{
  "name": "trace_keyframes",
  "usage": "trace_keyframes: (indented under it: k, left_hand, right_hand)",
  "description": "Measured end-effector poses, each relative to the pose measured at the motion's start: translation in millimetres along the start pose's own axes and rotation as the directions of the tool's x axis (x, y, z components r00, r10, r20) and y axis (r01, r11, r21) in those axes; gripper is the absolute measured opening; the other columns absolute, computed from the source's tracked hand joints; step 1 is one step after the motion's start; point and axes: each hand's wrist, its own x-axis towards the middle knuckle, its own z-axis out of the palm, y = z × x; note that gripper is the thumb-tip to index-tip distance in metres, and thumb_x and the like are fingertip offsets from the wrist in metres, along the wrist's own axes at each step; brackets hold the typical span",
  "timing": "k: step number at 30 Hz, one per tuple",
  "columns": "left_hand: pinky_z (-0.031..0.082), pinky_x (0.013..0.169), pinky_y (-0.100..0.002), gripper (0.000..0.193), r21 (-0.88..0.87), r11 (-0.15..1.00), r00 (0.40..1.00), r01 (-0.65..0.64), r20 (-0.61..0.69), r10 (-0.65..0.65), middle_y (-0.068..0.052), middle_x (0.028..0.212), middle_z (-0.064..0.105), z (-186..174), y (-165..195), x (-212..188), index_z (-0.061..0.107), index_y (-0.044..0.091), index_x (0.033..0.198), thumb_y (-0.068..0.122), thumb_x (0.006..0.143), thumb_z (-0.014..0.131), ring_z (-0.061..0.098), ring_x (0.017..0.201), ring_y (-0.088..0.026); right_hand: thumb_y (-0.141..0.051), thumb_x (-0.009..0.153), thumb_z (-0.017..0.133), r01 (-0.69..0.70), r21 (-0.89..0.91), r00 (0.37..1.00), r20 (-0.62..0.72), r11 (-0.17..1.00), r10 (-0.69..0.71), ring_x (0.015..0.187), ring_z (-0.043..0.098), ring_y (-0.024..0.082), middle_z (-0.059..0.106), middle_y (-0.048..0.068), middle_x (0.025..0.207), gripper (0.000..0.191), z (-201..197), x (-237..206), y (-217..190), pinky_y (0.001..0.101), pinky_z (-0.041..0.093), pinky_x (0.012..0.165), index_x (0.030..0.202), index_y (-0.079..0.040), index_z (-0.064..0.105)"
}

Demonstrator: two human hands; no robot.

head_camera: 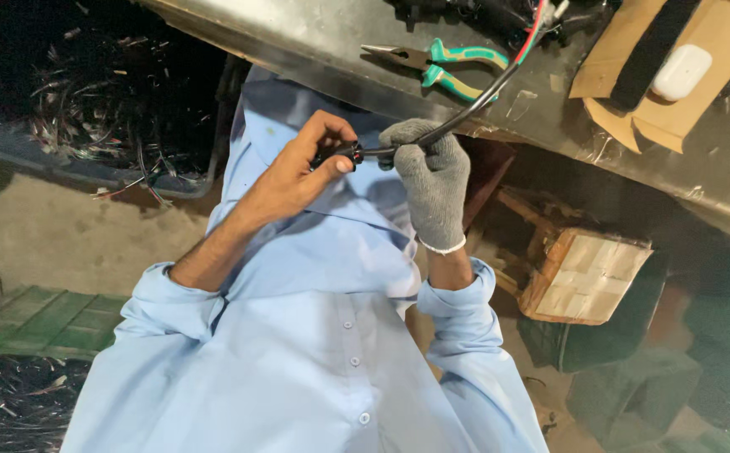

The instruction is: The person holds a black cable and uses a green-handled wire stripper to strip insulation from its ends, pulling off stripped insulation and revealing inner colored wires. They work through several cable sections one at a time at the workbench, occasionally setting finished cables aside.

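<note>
Both of my hands meet in front of my chest in the head view. My left hand (302, 168), bare, pinches a small black connector (350, 154) between thumb and curled fingers. My right hand (433, 172), in a grey knit glove, is closed around the black cable (474, 105) just beside that connector. I see the cable rise to the grey metal bench (314, 42), passing next to green-handled pliers (440, 65). Flattened cardboard (717, 50) carrying a small white case (682, 71) lies farther right.
</note>
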Motion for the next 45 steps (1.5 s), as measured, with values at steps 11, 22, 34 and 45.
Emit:
trace_keyframes:
  k: [11, 22, 34, 45]
  left_hand:
    - [0.049, 0.086, -0.027, 0.031, 0.079, 0.997, 0.997, -0.001, 0.072, -0.005, -0.003, 0.105, 0.062, 3, -11, 4, 0.054, 0.002, 0.125, 0.029, 0.11, 0.06, 0.056, 0.096, -0.009]
    - [0.052, 0.097, -0.031, 0.032, 0.046, 0.998, 0.996, -0.053, 0.072, 0.05, -0.008, 0.119, 0.067, 8, -6, 5, 0.056, 0.002, 0.133, 0.019, 0.107, 0.058, 0.063, 0.108, -0.013]
    - [0.051, 0.092, -0.032, 0.025, 0.116, 0.993, 0.999, -0.036, 0.042, 0.032, -0.008, 0.11, 0.064, 13, -3, 10, 0.05, 0.004, 0.133, 0.012, 0.109, 0.055, 0.06, 0.098, -0.016]
    - [0.047, 0.073, -0.031, 0.028, 0.285, 0.951, 0.992, -0.123, 0.056, 0.111, -0.007, 0.09, 0.059, -25, 55, 31, 0.049, 0.006, 0.136, 0.019, 0.113, 0.058, 0.054, 0.078, -0.016]
  right_hand:
    - [-0.002, 0.083, 0.085, 0.137, -0.471, 0.99, 0.027, 0.871, -0.141, 0.092, 0.068, 0.013, 0.072, 0.006, 0.103, 0.026, 14, 3, -3, 0.0261, 0.056, 0.082, 0.107, -0.003, 0.074]
    - [-0.003, 0.079, 0.086, 0.07, -0.395, 0.987, -0.106, 0.916, -0.121, 0.087, 0.068, 0.012, 0.073, 0.003, 0.097, 0.025, 20, -6, 1, 0.0284, 0.056, 0.078, 0.101, -0.003, 0.073]
    - [-0.003, 0.088, 0.076, -0.108, -0.234, 0.991, -0.1, 0.966, 0.087, 0.082, 0.062, 0.01, 0.067, 0.001, 0.091, 0.02, 6, 4, 56, 0.028, 0.052, 0.073, 0.104, -0.001, 0.064]
    - [-0.032, 0.07, 0.086, 0.371, -0.928, 0.763, 0.327, -0.037, -0.558, 0.106, 0.061, 0.042, 0.068, 0.019, 0.109, 0.058, 0, 50, -52, 0.0513, 0.043, 0.095, 0.114, 0.0, 0.064]
